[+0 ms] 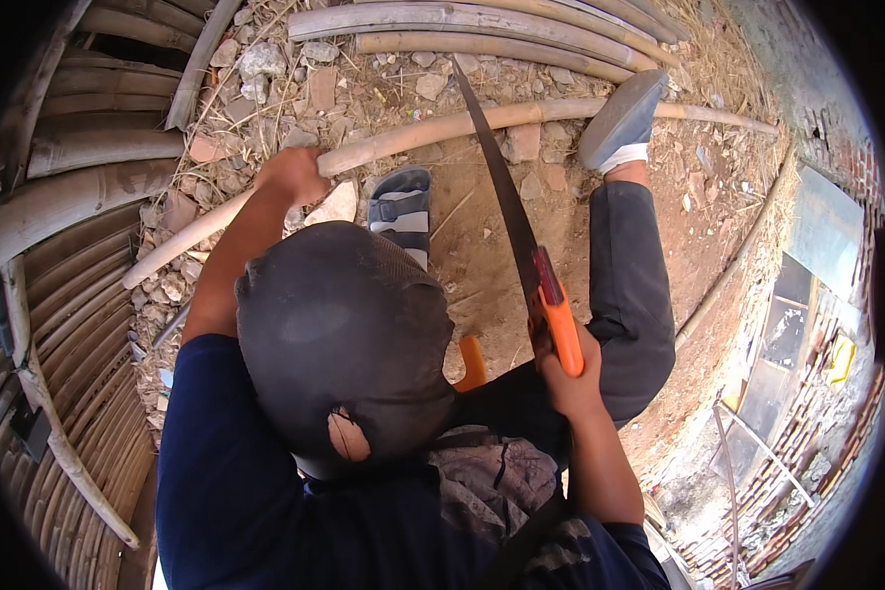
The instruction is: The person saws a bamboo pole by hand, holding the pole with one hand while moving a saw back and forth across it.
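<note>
handsaw [509,202] is jutting ahead of the right hand [572,382], curled round its handle; left hand [293,177] is clasping the bamboo pole [403,140] beneath it, seemingly steadying; sawing is likely needing firm blade placement.

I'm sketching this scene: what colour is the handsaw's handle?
The handsaw's handle is orange, with a dark red section beside the blade; best seen in the head view.

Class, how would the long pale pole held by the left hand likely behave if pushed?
The pole would probably tend to roll, since it looks round, though the left hand and the right shoe appear to steady it. It is likely fairly stiff, given its woody look. Its length may make it swing awkwardly if lifted by one end.
</note>
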`<state>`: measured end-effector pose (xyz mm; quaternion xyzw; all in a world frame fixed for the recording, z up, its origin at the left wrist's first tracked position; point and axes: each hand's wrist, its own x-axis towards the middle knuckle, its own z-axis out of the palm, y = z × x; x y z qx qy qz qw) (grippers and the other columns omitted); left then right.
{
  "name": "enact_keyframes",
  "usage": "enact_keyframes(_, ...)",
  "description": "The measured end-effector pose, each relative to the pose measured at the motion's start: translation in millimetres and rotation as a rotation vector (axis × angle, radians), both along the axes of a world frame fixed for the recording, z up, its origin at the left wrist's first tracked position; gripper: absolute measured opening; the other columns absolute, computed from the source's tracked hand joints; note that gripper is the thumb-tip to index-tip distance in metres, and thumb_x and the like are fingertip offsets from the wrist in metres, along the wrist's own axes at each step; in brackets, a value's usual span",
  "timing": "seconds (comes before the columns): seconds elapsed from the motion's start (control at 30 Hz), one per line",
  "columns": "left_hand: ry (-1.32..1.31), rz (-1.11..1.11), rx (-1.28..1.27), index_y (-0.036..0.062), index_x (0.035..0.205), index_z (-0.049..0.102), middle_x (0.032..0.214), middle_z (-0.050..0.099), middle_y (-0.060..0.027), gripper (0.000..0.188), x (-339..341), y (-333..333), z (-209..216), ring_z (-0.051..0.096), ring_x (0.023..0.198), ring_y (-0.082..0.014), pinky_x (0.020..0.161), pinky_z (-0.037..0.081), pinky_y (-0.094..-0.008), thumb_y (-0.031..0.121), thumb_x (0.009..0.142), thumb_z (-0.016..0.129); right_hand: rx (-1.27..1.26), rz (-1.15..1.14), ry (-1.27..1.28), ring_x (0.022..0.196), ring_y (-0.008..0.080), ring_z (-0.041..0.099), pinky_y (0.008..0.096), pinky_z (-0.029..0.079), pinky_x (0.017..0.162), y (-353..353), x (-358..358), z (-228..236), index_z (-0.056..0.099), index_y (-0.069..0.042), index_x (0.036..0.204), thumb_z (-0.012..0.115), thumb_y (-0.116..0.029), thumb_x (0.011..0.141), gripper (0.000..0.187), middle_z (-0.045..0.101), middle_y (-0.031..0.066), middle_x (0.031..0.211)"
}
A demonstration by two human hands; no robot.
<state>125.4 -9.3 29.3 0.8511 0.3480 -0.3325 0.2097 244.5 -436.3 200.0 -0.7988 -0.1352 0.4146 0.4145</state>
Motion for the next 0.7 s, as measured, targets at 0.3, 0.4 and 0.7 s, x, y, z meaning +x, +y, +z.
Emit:
enact_keyframes(0.3, -0.005, 0.002, -0.010, 0.0119, 0.135, 0.066, 0.123, 0.073, -0.0152, 0.057, 4, 2, 2, 0.070, 0.115, -0.0322, 0.101, 0.056, -0.0436, 0.025, 0.080, 0.066, -0.026, 0.069, -0.035, 0.077, 0.0110, 0.055, 0.0277, 0.048, 0.074, 27, 6, -20, 0.060, 0.000, 0.102, 0.062, -0.001, 0.082, 0.019, 0.061, 0.0041, 0.087)
enact_keyframes(0.4, 0.025, -0.003, -0.013, 0.0131, 0.133, 0.068, 0.124, 0.073, -0.0146, 0.055, -2, 4, 0, 0.069, 0.116, -0.0322, 0.103, 0.055, -0.0434, 0.025, 0.080, 0.064, -0.100, 0.046, -0.022, 0.081, 0.0112, 0.058, 0.0267, 0.049, 0.077, 0, -3, 19, 0.065, 0.001, 0.118, 0.058, 0.000, 0.083, 0.036, 0.063, 0.0058, 0.089)
enact_keyframes(0.7, -0.002, 0.019, 0.017, 0.0166, 0.133, 0.067, 0.129, 0.071, -0.0119, 0.053, -7, -4, -9, 0.067, 0.120, -0.0315, 0.103, 0.055, -0.0445, 0.025, 0.081, 0.064, -0.089, 0.025, 0.052, 0.081, 0.0090, 0.057, 0.0240, 0.050, 0.082, 24, 10, 1, 0.062, 0.008, 0.115, 0.048, 0.005, 0.083, 0.035, 0.062, 0.0035, 0.092)
